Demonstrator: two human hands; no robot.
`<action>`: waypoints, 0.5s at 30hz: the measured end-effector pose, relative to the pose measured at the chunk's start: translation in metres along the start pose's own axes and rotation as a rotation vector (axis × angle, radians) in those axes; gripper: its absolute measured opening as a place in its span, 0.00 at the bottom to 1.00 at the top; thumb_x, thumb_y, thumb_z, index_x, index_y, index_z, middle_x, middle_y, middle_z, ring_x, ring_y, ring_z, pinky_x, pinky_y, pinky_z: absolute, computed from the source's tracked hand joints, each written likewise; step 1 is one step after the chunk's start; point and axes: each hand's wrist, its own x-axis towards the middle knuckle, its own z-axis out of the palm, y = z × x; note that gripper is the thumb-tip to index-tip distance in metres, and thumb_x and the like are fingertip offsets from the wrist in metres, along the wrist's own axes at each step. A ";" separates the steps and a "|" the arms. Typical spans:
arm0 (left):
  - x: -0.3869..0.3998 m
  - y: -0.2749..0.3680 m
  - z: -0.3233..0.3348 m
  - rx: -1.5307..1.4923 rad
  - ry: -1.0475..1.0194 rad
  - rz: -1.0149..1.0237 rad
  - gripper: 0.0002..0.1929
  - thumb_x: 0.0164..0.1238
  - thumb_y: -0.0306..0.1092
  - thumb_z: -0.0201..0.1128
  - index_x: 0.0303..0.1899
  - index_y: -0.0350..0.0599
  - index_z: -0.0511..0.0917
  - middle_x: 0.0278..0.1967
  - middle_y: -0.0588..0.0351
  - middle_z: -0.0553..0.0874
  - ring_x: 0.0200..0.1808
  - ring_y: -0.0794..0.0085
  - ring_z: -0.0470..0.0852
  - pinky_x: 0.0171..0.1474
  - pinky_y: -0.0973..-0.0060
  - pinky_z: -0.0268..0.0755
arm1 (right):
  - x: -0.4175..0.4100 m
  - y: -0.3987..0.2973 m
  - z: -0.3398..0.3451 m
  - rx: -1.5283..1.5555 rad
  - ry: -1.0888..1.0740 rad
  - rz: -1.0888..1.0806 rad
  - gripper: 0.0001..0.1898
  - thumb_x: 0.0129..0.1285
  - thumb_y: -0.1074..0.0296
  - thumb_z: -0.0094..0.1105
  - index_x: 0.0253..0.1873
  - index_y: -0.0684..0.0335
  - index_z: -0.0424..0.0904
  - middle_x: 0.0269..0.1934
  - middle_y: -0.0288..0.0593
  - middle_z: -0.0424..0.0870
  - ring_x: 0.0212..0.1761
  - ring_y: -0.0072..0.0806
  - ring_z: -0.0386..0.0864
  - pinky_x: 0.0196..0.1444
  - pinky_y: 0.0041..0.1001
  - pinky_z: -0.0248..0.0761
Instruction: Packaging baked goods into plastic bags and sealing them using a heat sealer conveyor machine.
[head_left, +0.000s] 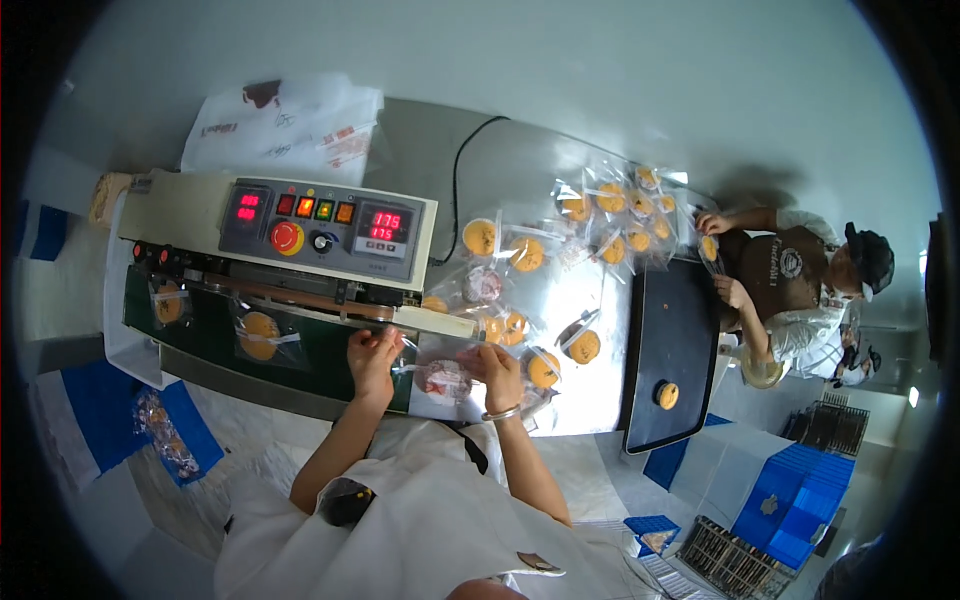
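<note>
A clear plastic bag with a round, pale pastry (444, 381) marked in red lies at the intake end of a band sealer (330, 232). My left hand (375, 365) pinches the bag's left top edge beside the sealer's guide. At the opposite top corner, my right hand (499, 380), with a bangle at the wrist, grips the same bag. Farther left, the green conveyor belt (322, 352) carries a bagged yellow cake (259, 335) and a smaller bagged cake (168, 302). The sealer's panel has lit red digits, lit switches and a red stop button (286, 238).
Several bagged yellow cakes (527, 254) lie on the metal table (487, 165). A black baking tray (667, 330) holds one cake (667, 395). Across it, a co-worker (787, 262) handles a bagged cake. A white bin (116, 330) stands at the belt's far end; a black cable (456, 172) crosses the table.
</note>
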 end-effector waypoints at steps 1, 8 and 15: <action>0.005 0.003 -0.003 0.007 0.027 0.024 0.19 0.59 0.23 0.70 0.43 0.51 0.65 0.37 0.55 0.80 0.40 0.64 0.83 0.46 0.64 0.81 | 0.005 0.002 0.007 -0.024 -0.025 0.007 0.16 0.72 0.63 0.50 0.45 0.75 0.77 0.38 0.50 0.86 0.39 0.32 0.85 0.41 0.25 0.78; 0.024 0.038 -0.044 0.090 0.072 0.241 0.19 0.66 0.35 0.67 0.51 0.44 0.65 0.43 0.50 0.79 0.44 0.67 0.81 0.48 0.72 0.75 | 0.040 -0.021 0.016 -0.626 -0.064 -0.365 0.19 0.70 0.55 0.53 0.34 0.66 0.84 0.23 0.42 0.84 0.26 0.22 0.82 0.30 0.25 0.72; -0.035 0.086 -0.029 0.347 0.264 0.587 0.14 0.73 0.37 0.58 0.52 0.42 0.66 0.47 0.55 0.76 0.50 0.72 0.76 0.56 0.70 0.69 | 0.201 -0.046 0.036 -1.462 -0.604 -0.652 0.10 0.62 0.65 0.55 0.44 0.60 0.83 0.42 0.47 0.86 0.44 0.46 0.83 0.47 0.40 0.75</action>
